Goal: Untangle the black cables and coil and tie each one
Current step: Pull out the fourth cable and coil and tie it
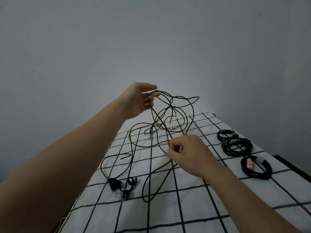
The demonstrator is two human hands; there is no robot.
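A grey wall is seen behind a checked sheet (193, 207). The tangled black cables (156, 123) are held raised above it by the left hand (138, 101), grip curled round them; one strand is pinched by the right hand (188, 152); coiled cables (226, 147) are laid rightmost.

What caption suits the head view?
Left hand holds tangled black cables aloft, right hand pinches one strand; three coils aside.

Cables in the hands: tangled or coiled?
Tangled. The black cables hang in loose crossing loops from the raised left hand; the right hand pinches a strand above the checked sheet.
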